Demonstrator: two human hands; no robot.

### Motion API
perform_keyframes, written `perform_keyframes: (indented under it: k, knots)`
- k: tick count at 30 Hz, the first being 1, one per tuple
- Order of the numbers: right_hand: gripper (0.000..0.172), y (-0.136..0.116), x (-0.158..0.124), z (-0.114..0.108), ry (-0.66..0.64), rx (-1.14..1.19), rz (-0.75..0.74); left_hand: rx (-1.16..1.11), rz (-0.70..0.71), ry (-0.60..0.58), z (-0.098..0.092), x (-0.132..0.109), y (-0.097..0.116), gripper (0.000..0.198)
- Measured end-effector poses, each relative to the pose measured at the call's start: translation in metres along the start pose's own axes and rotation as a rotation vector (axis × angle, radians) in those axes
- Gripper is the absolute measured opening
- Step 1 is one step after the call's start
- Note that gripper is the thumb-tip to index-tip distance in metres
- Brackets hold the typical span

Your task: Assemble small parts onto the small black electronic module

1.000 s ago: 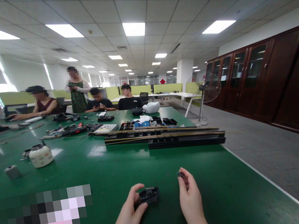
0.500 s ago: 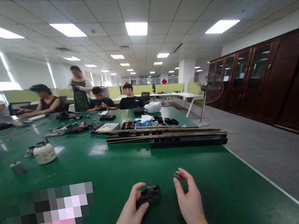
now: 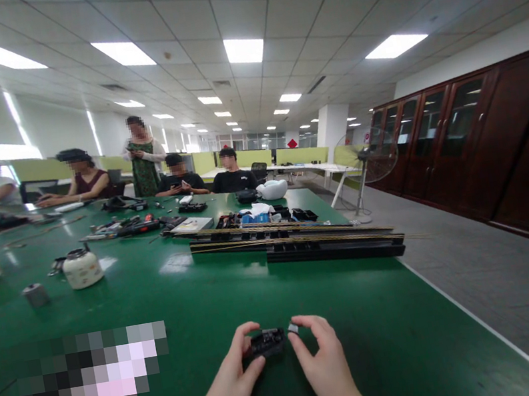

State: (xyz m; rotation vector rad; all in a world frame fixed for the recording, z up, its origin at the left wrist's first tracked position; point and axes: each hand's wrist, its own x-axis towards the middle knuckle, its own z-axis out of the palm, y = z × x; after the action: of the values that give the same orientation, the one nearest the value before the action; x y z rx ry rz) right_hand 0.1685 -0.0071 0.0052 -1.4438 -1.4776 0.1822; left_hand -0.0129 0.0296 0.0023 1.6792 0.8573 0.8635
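Observation:
My left hand [image 3: 239, 368] grips a small black part [image 3: 267, 342], a boxy piece with a recessed, detailed upper side; its exact kind I cannot make out. Thumb and fingers hold it by its left end. My right hand [image 3: 322, 357] pinches a tiny grey block [image 3: 293, 328] between thumb and forefinger. That block is close to the right end of the black part; whether they touch I cannot tell. Both hands are over the near part of the green table [image 3: 202, 310].
Long black rails [image 3: 335, 254] with thin brass-coloured rods lie across the table ahead. A white jar [image 3: 82, 267] and a grey metal cylinder [image 3: 36, 295] stand at left. A pixelated object [image 3: 95, 395] covers the near left. Several people sit or stand beyond.
My right hand has moved left, bringing the grey block up to the black part's right end. My left hand has stayed nearly in place.

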Motion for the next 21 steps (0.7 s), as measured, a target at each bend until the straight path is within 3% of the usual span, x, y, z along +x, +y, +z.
perform_keyframes:
  k: [7, 14, 21]
  knots:
    - [0.018, -0.012, -0.002, 0.003, -0.167, 0.09, -0.092, 0.011, 0.008, -0.01, 0.0, 0.0, 0.002, 0.038]
    - [0.017, -0.014, -0.002, 0.003, -0.176, 0.128, -0.169, 0.007, 0.025, -0.009, 0.0, 0.0, -0.002, 0.038]
    - [0.021, -0.014, -0.002, 0.005, -0.293, -0.018, -0.103, -0.023, 0.017, -0.006, 0.002, 0.0, -0.003, 0.039]
